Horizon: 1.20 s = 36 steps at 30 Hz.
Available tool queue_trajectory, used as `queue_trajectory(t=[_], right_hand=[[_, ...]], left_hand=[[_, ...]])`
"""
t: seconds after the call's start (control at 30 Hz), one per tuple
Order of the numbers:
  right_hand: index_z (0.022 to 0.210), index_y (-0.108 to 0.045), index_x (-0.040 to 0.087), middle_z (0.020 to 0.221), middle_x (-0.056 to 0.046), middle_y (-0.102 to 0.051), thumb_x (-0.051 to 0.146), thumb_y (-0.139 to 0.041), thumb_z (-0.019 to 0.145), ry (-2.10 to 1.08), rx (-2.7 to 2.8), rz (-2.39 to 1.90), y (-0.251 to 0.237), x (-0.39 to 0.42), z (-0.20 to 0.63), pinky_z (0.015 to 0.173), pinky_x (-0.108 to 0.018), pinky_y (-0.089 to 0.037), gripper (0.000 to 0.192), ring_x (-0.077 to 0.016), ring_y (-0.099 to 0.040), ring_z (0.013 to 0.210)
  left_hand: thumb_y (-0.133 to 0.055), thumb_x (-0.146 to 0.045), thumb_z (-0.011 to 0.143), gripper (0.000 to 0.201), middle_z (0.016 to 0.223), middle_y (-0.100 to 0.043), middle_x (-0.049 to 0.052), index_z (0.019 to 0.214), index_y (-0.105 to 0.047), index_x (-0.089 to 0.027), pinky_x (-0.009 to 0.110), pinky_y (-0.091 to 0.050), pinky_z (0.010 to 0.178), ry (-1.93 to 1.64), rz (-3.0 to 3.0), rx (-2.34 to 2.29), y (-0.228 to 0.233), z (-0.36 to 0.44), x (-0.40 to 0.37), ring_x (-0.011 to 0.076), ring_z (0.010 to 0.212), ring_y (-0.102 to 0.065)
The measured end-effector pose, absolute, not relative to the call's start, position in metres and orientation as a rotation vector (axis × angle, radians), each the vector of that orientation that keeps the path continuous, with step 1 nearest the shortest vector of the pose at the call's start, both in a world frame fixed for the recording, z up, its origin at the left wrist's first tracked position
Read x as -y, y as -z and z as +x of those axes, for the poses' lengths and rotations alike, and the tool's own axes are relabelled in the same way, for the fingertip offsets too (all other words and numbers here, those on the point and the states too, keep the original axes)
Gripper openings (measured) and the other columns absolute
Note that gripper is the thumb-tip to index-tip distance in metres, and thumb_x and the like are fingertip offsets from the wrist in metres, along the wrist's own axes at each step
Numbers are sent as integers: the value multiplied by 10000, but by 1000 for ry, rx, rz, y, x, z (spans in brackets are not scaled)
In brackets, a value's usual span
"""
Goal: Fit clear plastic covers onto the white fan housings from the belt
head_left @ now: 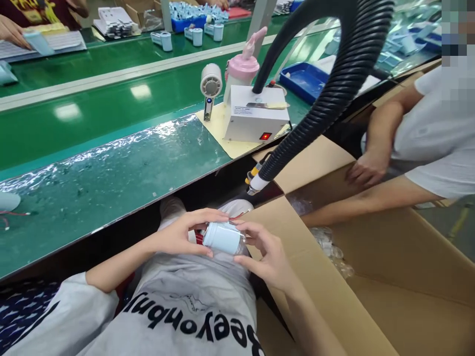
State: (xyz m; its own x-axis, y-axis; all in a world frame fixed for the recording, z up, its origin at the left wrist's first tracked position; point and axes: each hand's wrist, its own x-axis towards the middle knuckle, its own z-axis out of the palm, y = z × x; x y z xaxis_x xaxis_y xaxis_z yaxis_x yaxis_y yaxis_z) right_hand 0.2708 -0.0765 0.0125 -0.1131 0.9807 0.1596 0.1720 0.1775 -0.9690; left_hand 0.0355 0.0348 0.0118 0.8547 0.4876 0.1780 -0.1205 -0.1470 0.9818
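Above my lap, a light blue cylindrical housing (pixel 222 237) lies on its side between my two hands. My left hand (pixel 189 230) grips its left end, thumb below and fingers over the top. At the right end, the fingers and thumb of my right hand (pixel 265 252) close around what looks like a clear plastic rim (pixel 243 242). Thin red wires (pixel 239 216) stick out behind the housing, and something red and white shows by my left palm. A black corrugated hose (pixel 297 143) with a metal-and-yellow nozzle (pixel 254 182) hangs just beyond my hands.
A white machine (pixel 256 113) with a lit red switch, a small handheld fan (pixel 211 86) and a pink-lidded bottle (pixel 242 69) stand on the bench. An open cardboard box (pixel 371 257) with clear plastic parts sits at right; a co-worker's arm (pixel 356 202) reaches into it.
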Motion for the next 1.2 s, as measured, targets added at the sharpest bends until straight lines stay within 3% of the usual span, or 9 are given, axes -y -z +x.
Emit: queue_trajectory(t=[0.2, 0.4, 0.57, 0.87, 1.03, 1.13, 1.2], right_hand=[[1195, -639, 259, 1197, -90, -705, 394, -860, 822, -1323, 1264, -1123, -19, 73, 264, 783, -290, -649, 454, -223, -735, 1003], [1089, -611, 239, 929, -19, -679, 531, -851, 800, -1577, 1020, -1110, -23, 70, 257, 617, -204, -582, 476, -132, -663, 739], [1028, -565, 226, 837, 1, -666, 621, -814, 786, -1741, 860, -1081, -20, 66, 252, 542, -254, -615, 526, -149, -680, 647], [953, -552, 198, 611, 5, -706, 748, -774, 741, -2049, 589, -1023, -20, 64, 245, 420, -167, -530, 630, -137, -677, 468], [966, -654, 115, 664, -75, -731, 773, -625, 852, -2213, 466, -1003, -19, 64, 242, 400, -126, -492, 668, -108, -660, 465], [1017, -671, 100, 666, -74, -713, 748, -474, 957, -2240, 426, -1047, -20, 64, 240, 380, -133, -470, 680, -107, -645, 447], [1042, -668, 101, 654, -64, -696, 787, -457, 940, -2221, 483, -1058, -19, 65, 239, 370, -148, -460, 725, -115, -633, 441]], left_hand=[[-874, -206, 757, 797, 1504, -593, 108, 1470, -555, -362, 467, -448, 1178, -591, 1734, -263, -21, 28, -33, 297, 1400, -554], [-872, -219, 764, 796, 1521, -582, 115, 1477, -548, -360, 474, -422, 1199, -593, 1758, -269, -24, 25, -31, 295, 1416, -545], [-866, -217, 772, 792, 1524, -579, 121, 1481, -542, -356, 473, -415, 1206, -589, 1772, -264, -26, 23, -30, 287, 1418, -548], [-867, -254, 778, 783, 1509, -592, 128, 1482, -539, -353, 456, -479, 1154, -606, 1741, -232, -23, 22, -29, 289, 1421, -545], [-850, -253, 797, 722, 1502, -590, 142, 1457, -568, -330, 483, -469, 1157, -608, 1808, -241, -24, 22, -28, 297, 1382, -577], [-830, -238, 813, 666, 1468, -608, 146, 1430, -591, -308, 476, -483, 1140, -591, 1837, -277, -26, 21, -26, 291, 1348, -600], [-823, -237, 817, 659, 1448, -618, 145, 1430, -588, -297, 463, -494, 1126, -584, 1842, -300, -27, 21, -25, 290, 1337, -604]])
